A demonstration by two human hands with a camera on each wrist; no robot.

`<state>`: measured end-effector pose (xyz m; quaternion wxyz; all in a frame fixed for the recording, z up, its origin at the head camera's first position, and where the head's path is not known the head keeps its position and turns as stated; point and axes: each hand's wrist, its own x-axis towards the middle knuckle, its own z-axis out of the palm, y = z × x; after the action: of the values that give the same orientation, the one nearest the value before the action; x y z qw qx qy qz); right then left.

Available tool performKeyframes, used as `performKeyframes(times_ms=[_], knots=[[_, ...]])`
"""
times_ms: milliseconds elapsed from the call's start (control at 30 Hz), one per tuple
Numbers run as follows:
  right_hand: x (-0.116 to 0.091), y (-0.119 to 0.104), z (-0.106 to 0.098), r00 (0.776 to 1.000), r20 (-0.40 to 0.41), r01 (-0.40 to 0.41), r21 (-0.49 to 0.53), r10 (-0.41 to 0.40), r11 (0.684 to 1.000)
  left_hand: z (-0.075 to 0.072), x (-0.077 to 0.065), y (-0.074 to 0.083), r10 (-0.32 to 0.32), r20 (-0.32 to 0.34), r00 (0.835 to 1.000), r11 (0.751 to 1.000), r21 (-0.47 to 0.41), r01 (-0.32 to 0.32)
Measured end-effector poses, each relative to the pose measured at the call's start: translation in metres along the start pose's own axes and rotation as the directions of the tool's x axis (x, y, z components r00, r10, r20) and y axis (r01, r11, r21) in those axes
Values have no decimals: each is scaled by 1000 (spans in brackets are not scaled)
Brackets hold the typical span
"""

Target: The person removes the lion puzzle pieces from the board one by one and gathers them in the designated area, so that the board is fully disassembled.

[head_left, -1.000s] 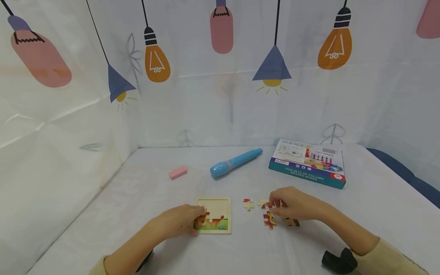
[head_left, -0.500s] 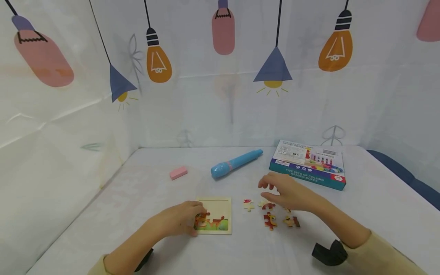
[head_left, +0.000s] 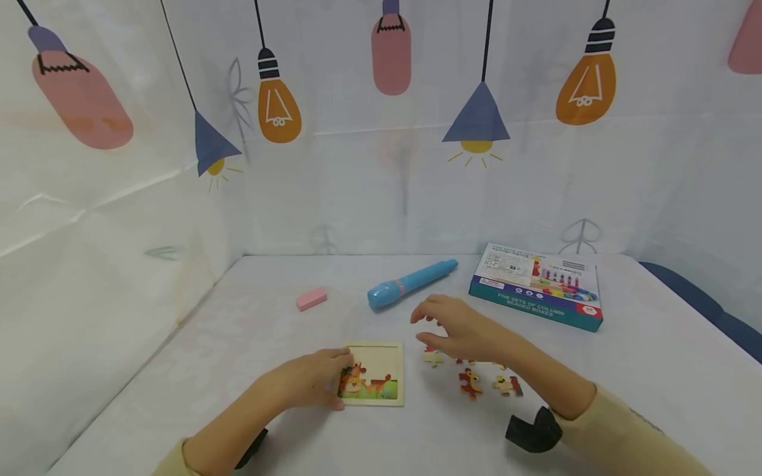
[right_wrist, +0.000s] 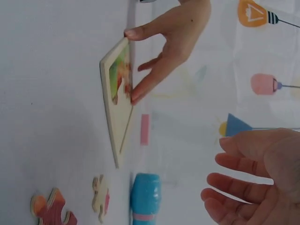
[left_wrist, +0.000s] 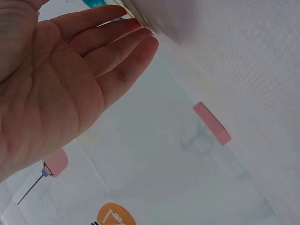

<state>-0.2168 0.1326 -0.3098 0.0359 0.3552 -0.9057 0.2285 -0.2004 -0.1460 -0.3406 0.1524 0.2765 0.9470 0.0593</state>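
Observation:
A small wooden jigsaw tray (head_left: 378, 357) lies on the white table, its lower part filled with pieces picturing an orange animal on green. My left hand (head_left: 306, 381) rests at the tray's left side, fingers and thumb spread along that edge. In the left wrist view the fingers reach out nearly straight. My right hand (head_left: 458, 328) hovers with bent fingers and nothing between them, as the right wrist view also shows. Under and beside it lie loose puzzle pieces: a red and yellow one (head_left: 470, 383), a yellow and brown one (head_left: 508, 385), and a pale one (head_left: 434, 357) partly covered.
Behind the tray lie a pink block (head_left: 311, 299) and a blue toy microphone (head_left: 411, 284). A flat box (head_left: 536, 287) of beads stands at the back right. A white curtain with printed lamps hangs behind the table.
My right hand has risen off the loose pieces at the right and moved left towards the tray, with nothing visible in its fingers. The left hand has stayed at the tray's left edge.

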Motion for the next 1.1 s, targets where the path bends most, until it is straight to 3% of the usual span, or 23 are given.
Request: performKeyframes(times_ms=[333,633,933,1100], knots=[[22,-20,28,993,121,-2,21,0,1000,-2,-1,0,-32,6,999,999,-1,32],[39,-27,65,957,290,-11,-65,29,998,-3,-2,-1,5,-9,1000,1000,-6,-5],[48,-36,83,957,290,68,-133,-27,989,-2,-2,0,39,-23,999,999,-10,-39],[50,-37,91,968,252,53,-145,-15,988,-2,-3,-1,29,-18,999,999,-19,-29]])
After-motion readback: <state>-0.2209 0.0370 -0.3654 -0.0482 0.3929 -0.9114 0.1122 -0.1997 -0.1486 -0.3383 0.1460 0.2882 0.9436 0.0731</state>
